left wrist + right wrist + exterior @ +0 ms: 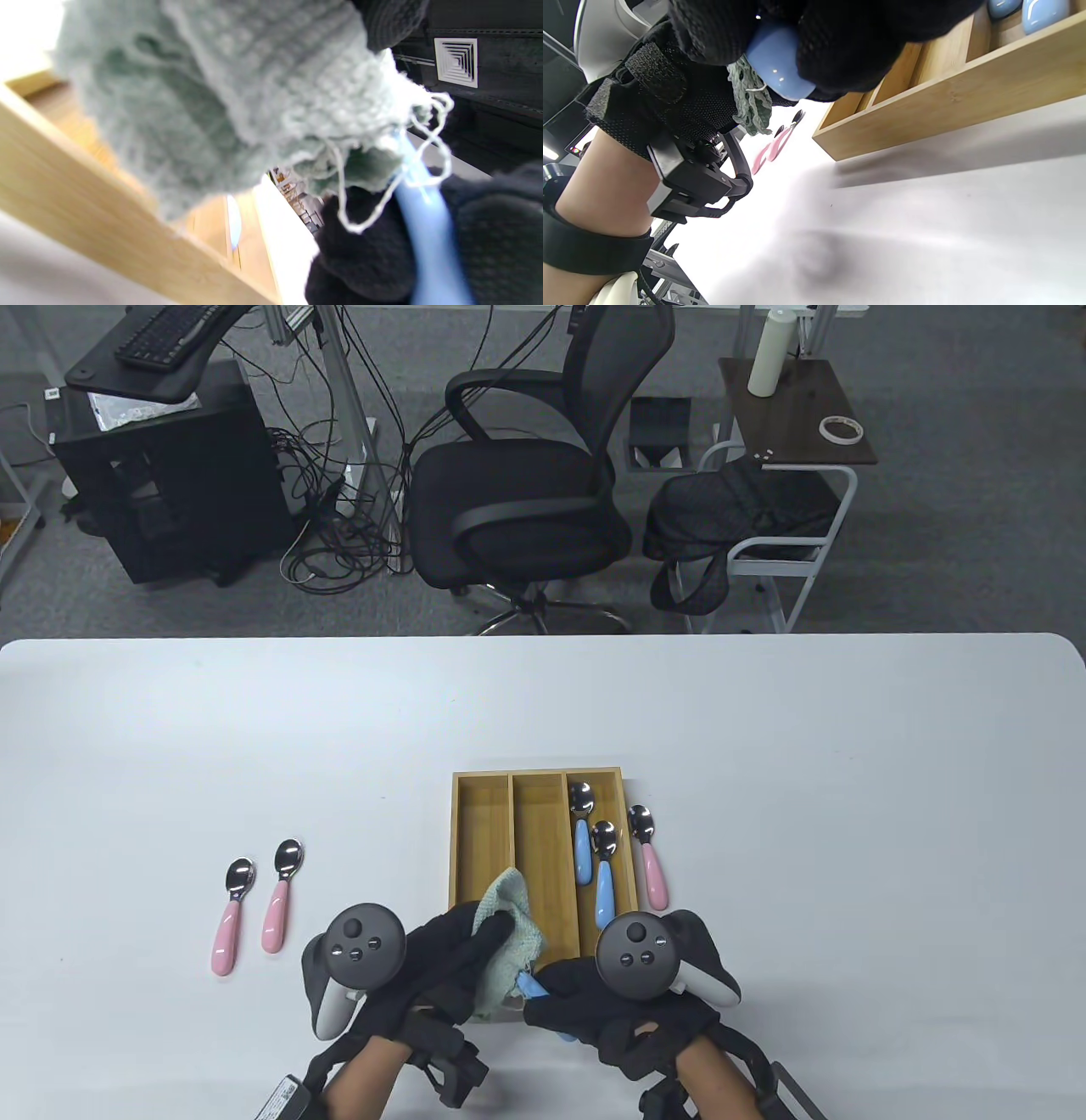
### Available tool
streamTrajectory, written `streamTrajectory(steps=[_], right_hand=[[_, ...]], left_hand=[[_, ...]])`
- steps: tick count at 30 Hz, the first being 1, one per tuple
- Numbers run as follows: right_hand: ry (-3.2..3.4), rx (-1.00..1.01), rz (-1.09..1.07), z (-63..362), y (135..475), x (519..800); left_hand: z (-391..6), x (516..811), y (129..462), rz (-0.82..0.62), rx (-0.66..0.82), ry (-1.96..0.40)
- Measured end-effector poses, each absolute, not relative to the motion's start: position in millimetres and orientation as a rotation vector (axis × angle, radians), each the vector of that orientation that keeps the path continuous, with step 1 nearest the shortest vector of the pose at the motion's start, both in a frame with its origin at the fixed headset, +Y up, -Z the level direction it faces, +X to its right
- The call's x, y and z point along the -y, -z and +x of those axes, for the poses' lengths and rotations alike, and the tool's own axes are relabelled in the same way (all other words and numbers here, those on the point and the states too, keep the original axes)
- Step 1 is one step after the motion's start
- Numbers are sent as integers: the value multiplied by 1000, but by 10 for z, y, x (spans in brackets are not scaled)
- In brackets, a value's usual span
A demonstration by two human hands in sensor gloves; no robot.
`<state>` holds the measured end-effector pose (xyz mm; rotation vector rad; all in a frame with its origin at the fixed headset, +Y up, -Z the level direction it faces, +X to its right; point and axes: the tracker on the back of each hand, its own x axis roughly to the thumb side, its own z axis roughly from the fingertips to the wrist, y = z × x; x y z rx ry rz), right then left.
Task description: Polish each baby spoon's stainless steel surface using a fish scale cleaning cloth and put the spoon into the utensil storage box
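The left hand (450,959) bunched the cloth (507,937); the right hand (594,1005) gripped a blue spoon (533,986), which might slip if rubbed hard.

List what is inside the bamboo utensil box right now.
In the utensil box, the right compartment holds two blue-handled spoons. The other two compartments look bare, but the cloth and hands hide their near ends.

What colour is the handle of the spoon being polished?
Light blue; the spoon handle shows best in the right wrist view, gripped by the right hand.
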<state>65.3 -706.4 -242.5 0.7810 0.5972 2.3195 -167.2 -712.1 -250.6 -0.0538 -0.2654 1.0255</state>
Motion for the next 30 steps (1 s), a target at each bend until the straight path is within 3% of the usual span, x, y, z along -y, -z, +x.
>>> streamTrajectory(steps=[4,6,10,12,21,30], right_hand=[[-2326,-581,752,638,2438,7037],[-2333,-602,716,666,2459,7061],[-2345,-556,454,692,2592,7130],[-2366,-515,314,682,2731,7133],[-2537,-689,-25,339,3638,7227],[-2622,-753,-120,54,4018,7339]], left_hand=[[-1819,7095,2525,26,170,-1041],[-2035,7110,2549,112,14,-1180],[-2469,7248,2629,31,-128,-1545],[-2551,7310,2662,23,-173,-1597],[-2465,7380,2711,-47,-127,-1641],[-2444,7410,2712,-78,-94,-1689]])
